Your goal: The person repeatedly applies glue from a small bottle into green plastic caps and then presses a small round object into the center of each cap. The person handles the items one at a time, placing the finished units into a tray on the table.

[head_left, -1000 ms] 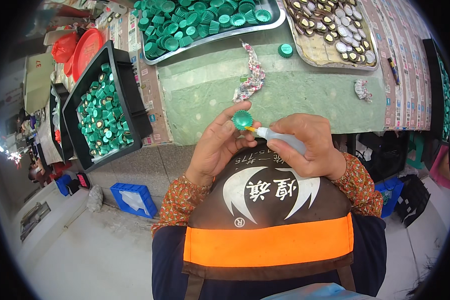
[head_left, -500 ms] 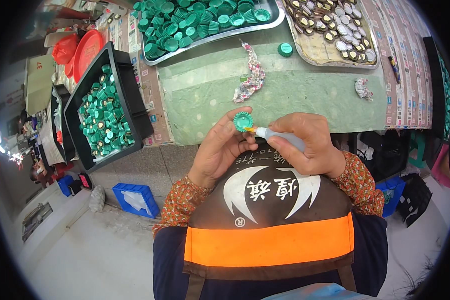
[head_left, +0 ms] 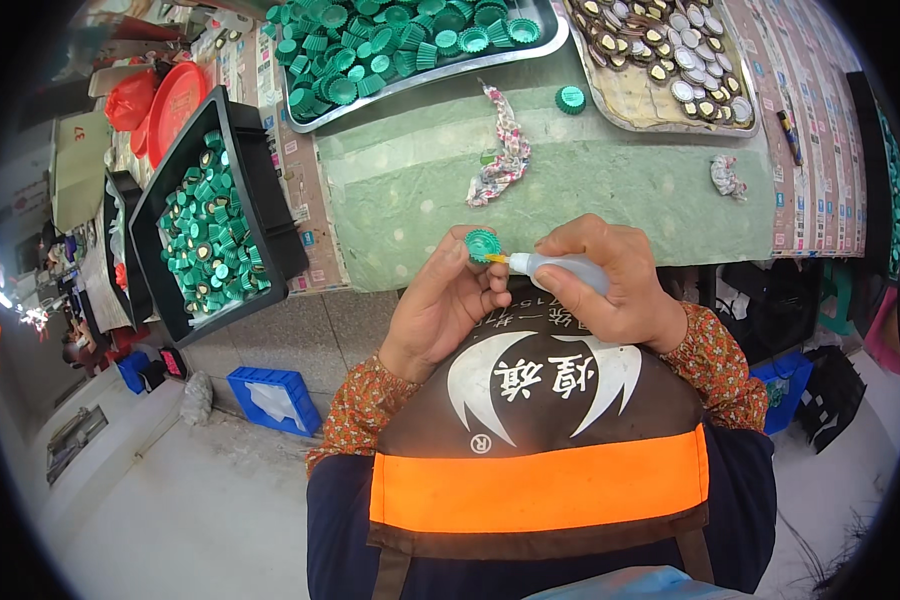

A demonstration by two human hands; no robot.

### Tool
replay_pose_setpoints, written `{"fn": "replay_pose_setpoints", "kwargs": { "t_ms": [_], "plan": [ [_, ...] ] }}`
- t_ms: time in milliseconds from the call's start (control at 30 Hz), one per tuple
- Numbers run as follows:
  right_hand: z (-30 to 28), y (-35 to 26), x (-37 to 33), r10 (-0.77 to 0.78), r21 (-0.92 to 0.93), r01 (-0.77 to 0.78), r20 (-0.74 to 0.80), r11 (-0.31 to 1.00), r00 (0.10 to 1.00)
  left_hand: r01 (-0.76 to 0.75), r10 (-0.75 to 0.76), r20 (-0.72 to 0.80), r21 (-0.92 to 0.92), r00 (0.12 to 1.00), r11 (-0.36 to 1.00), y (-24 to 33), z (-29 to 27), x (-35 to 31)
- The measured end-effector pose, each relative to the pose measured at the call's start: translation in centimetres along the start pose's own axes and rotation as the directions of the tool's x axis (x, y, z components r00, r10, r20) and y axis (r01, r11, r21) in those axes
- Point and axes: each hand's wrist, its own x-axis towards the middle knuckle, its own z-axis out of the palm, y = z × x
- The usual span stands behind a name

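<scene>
Between the fingertips of my left hand (head_left: 440, 300) is a small green fluted cap (head_left: 483, 245), its hollow side facing up. My right hand (head_left: 610, 280) is wrapped round a translucent squeeze bottle (head_left: 573, 270) with a yellow tip. That tip points left and meets the cap's near right edge, or hovers just over it. Both hands are close together above my brown apron, by the near edge of the green work mat (head_left: 410, 205). A single green cap (head_left: 570, 99) lies apart on the mat, and a crumpled flowered cloth (head_left: 505, 150) lies left of it.
A metal tray (head_left: 430, 82) heaped with green caps stands at the back. Right of it, another tray (head_left: 670, 125) holds dark and silvery discs. A black crate (head_left: 260, 190) of filled green caps is at left. A marker (head_left: 790, 138) and a small rag (head_left: 727, 178) lie right.
The green cap has shifted slightly left and down in my left fingers, and those fingers have changed their pose a little. The bottle tip stays by the cap.
</scene>
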Motion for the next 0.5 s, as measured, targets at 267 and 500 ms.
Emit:
{"fn": "replay_pose_setpoints", "kwargs": {
  "t_ms": [267,500],
  "plan": [
    [0.16,0.08,-0.03,0.011,0.004,-0.011,-0.011,1.0,1.0,-0.017,0.019,-0.053,0.04,0.998,0.999,0.15,0.37,-0.26],
    [-0.06,0.43,-0.26,0.039,-0.027,-0.04,-0.034,0.999,0.999,-0.109,0.156,-0.139,0.296,0.978,0.949,0.43,0.69,-0.46]
  ]
}}
